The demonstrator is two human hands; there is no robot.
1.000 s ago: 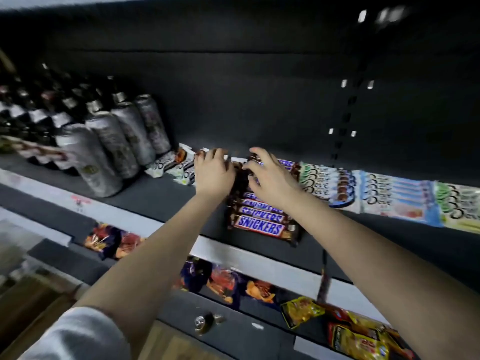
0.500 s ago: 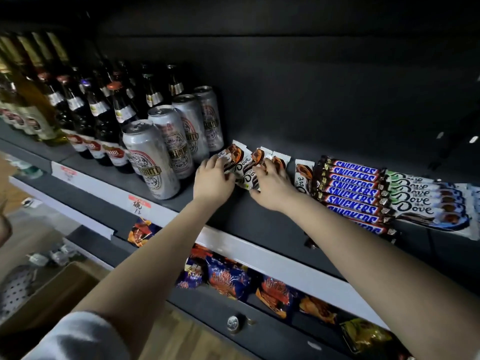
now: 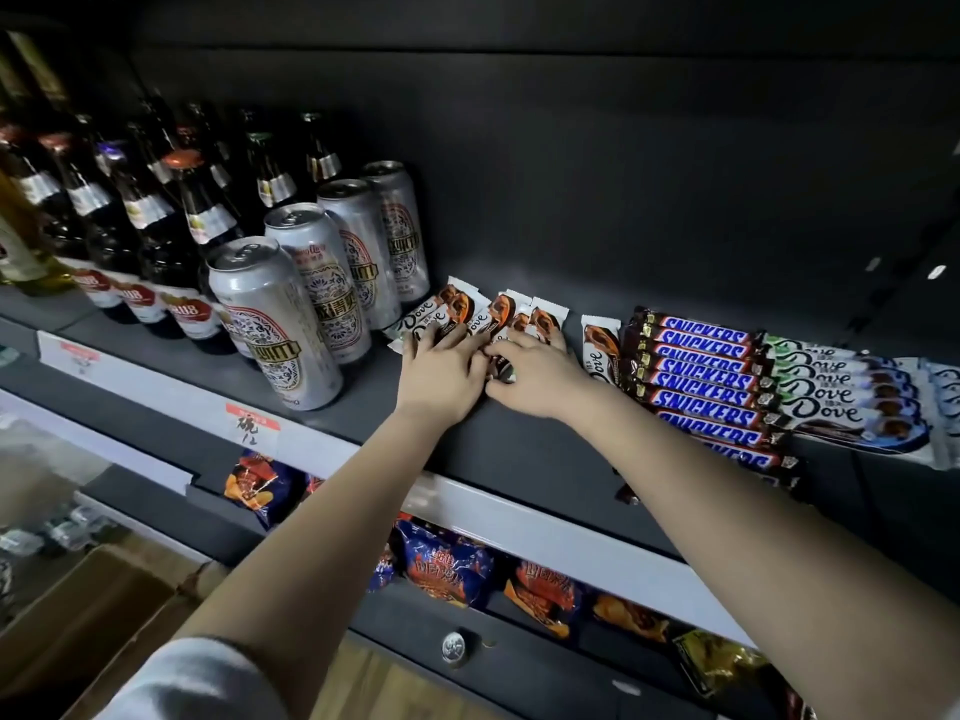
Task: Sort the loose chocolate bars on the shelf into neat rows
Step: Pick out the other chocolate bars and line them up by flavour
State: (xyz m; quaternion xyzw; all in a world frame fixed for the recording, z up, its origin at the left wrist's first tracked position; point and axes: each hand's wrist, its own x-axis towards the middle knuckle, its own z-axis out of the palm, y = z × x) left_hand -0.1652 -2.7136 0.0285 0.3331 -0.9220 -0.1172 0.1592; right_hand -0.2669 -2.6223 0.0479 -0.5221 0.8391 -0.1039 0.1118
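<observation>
done: Snickers bars (image 3: pixel 706 379), long white bars (image 3: pixel 841 400) lined up toward the shelf's (image 3: pixel 519 454) right end | todo: small bars (image 3: pixel 467 314) jumbled mid-shelf by the cans (image 3: pixel 291 324) (one apart) | left hand (image 3: pixel 441 374) flat on them; right hand (image 3: pixel 535 379) over them, grip unclear

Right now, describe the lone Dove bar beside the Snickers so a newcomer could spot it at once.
On the dark upper shelf, find the neat row of Snickers bars. Between its left end and the right hand lies one white-and-brown Dove bar, pointing front to back. Unlike the jumbled Dove bars further left, it lies flat and alone, crosswise to the Snickers.
</observation>
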